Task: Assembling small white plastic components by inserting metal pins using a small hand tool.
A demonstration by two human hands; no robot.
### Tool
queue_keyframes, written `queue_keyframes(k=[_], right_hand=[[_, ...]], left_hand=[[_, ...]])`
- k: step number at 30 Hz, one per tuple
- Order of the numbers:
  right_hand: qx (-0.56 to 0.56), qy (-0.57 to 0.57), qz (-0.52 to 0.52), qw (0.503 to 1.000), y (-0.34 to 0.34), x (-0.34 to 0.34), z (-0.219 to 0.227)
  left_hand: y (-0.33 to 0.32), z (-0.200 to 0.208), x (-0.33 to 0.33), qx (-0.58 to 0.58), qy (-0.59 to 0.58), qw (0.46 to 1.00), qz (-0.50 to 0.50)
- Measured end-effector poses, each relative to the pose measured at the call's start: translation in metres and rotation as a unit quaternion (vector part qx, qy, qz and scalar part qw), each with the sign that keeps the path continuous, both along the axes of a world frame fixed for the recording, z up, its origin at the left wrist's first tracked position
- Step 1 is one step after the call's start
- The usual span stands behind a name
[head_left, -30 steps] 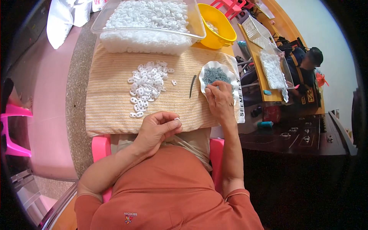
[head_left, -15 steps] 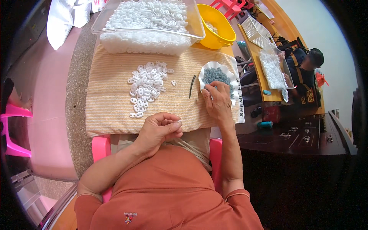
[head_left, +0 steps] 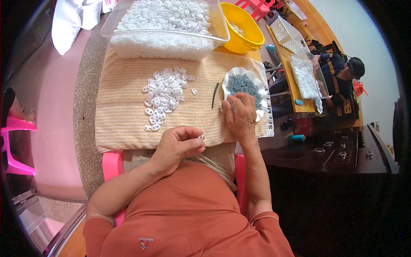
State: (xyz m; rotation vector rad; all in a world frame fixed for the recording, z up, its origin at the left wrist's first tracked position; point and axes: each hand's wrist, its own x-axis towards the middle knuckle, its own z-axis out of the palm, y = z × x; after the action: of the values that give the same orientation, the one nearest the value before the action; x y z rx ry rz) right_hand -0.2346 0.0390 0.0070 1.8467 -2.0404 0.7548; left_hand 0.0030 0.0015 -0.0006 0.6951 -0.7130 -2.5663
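Observation:
My left hand point(head_left: 179, 143), low at the table's front edge, pinches a small white two-holed plastic piece point(head_left: 201, 137) between thumb and fingertips. Over the near rim of a white wavy-edged dish point(head_left: 259, 115) is my right hand point(head_left: 240, 115), its thumb and fingers closed on what looks like a small grey piece point(head_left: 233, 107), mostly hidden. The dish holds a heap of small grey-blue pieces point(head_left: 244, 83). Left of it lies a thin dark curved strip point(head_left: 215, 96). A loose pile of white two-holed pieces point(head_left: 165, 92) spreads on the striped cloth point(head_left: 122, 103), with one piece point(head_left: 194, 91) apart.
A clear plastic bin point(head_left: 165, 38) full of white pieces stands at the far side, beside a yellow basin point(head_left: 242, 32). To the right, another person point(head_left: 338, 73) sits at a table with a tub of white pieces point(head_left: 306, 79). A pink stool point(head_left: 19, 145) is at left.
My right hand has drawn slightly back and left from the grey heap toward the dish's near edge. My left hand stays put, its white piece now showing more. The other person's head has shifted.

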Motion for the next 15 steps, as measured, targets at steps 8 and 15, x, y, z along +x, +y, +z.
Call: queue_keyframes(k=[8, 15], right_hand=[[-0.023, 0.017, -0.006, 1.000, -0.001, 0.005, -0.006], [-0.066, 0.032, -0.015, 0.997, -0.004, 0.007, -0.014]], left_hand=[[-0.001, 0.000, 0.000, -0.007, 0.000, 1.000, -0.003], [0.000, -0.003, 0.000, -0.001, 0.008, 1.000, 0.001]])
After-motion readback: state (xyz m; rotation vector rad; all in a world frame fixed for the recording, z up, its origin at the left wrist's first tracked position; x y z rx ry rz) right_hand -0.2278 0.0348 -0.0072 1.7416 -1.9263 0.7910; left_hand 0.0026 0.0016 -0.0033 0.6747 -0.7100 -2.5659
